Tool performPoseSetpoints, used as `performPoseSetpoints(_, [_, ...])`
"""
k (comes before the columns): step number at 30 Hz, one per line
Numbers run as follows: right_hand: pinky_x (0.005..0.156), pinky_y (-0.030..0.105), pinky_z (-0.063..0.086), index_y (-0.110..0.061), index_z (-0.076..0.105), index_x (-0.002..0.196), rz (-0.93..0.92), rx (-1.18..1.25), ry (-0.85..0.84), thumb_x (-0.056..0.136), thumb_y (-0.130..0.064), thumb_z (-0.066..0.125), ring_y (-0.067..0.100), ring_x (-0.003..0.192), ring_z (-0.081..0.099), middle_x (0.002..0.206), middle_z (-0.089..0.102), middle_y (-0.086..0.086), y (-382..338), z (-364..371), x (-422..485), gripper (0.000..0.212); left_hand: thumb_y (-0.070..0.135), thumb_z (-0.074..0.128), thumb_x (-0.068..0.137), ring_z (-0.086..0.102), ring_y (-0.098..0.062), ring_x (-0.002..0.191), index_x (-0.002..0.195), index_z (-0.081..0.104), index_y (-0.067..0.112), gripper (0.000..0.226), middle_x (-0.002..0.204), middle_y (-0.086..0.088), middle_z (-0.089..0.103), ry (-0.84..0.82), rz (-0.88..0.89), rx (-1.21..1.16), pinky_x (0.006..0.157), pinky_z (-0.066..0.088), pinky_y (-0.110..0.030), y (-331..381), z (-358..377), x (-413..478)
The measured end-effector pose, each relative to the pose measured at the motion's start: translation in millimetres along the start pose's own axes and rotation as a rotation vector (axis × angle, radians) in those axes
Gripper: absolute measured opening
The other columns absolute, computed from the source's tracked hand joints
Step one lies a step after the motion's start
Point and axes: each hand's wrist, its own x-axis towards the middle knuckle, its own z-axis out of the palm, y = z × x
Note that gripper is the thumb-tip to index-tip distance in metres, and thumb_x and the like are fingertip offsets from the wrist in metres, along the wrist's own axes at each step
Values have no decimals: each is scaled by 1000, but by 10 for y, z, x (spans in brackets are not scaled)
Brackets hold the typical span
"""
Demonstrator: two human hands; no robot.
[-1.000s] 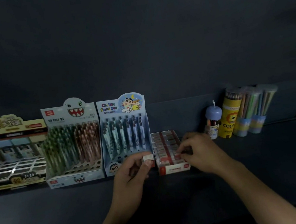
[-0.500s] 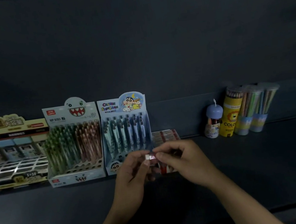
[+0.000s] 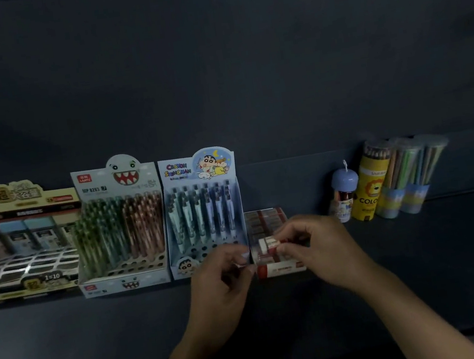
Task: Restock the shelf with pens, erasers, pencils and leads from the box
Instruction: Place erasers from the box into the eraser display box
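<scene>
Two hands meet over the eraser box [image 3: 280,269], midway along the shelf [image 3: 421,263]. Right hand [image 3: 321,254] pinches an eraser [image 3: 269,243] just above the box; left hand [image 3: 222,280] curls fingers at its end, grip unclear. Smart play: square it to the packed rows [image 3: 264,221], then press it down flat.

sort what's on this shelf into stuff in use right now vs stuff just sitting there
In use: eraser, left hand, right hand, eraser box.
Just sitting: shark pen display, cartoon pen display, yellow box, blue-capped bottle, pencil tubes.
</scene>
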Motion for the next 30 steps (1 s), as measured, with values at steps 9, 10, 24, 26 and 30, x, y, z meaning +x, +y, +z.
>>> performPoseSetpoints(9, [89, 21, 55, -23, 84, 96, -36, -144, -42, 89, -24, 85, -1, 99, 66, 103, 72, -17, 113, 259, -20, 7, 15, 87, 85, 63, -3, 94, 104, 72, 34, 31, 97, 19, 64, -84, 38, 178, 77, 48, -9, -57, 80, 2])
performPoseSetpoints(10, [89, 17, 52, -25, 84, 98, -45, -187, -37, 91, -27, 83, -2, 102, 62, 105, 66, -20, 124, 274, -35, 7, 15, 87, 85, 63, -3, 95, 104, 72, 35, 32, 97, 19, 64, -91, 46, 186, 78, 48, -9, -69, 80, 4])
performPoseSetpoints(24, [102, 15, 33, -35, 74, 122, 87, -240, 189, 101, -25, 71, -5, 116, 52, 109, 61, -33, -119, 242, -746, 24, 4, 83, 85, 60, 1, 90, 101, 68, 27, 31, 94, 13, 61, -127, 117, 193, 76, 44, -4, -131, 103, -14])
performPoseSetpoints(26, [94, 9, 42, -31, 79, 113, 149, -202, 350, 97, -19, 76, -3, 108, 61, 106, 69, -24, -188, 199, -1080, 20, 2, 80, 86, 58, -1, 84, 98, 66, 24, 29, 92, 12, 58, -166, 224, 198, 74, 43, -7, -58, 102, -34])
performPoseSetpoints(30, [78, 14, 50, -28, 81, 96, 318, -211, 596, 92, -12, 81, 2, 91, 71, 96, 74, -19, -326, 66, -1990, 16, 14, 73, 95, 59, -4, 91, 104, 66, 28, 18, 103, 17, 59, -395, 431, 192, 80, 50, -18, 209, 181, -218])
